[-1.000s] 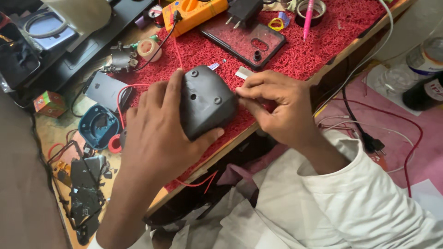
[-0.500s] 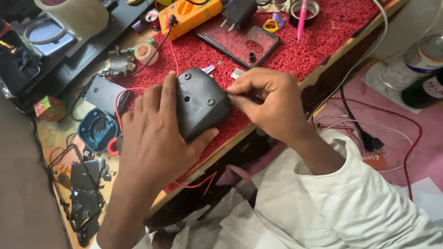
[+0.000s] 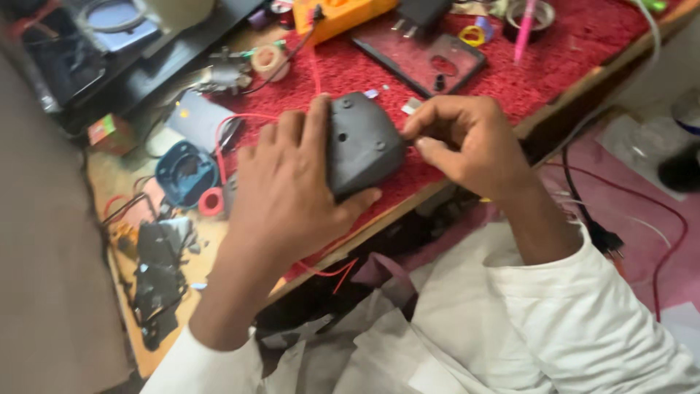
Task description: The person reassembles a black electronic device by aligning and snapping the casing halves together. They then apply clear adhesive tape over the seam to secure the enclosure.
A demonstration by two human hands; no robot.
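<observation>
The left hand (image 3: 292, 193) clamps a dark grey plastic housing (image 3: 361, 142) against the red mat (image 3: 554, 69), thumb under its near edge. The right hand (image 3: 467, 138) pinches at the housing's right side, fingertips touching it. A red wire (image 3: 244, 120) loops behind the left hand, near a blue round part (image 3: 186, 171).
</observation>
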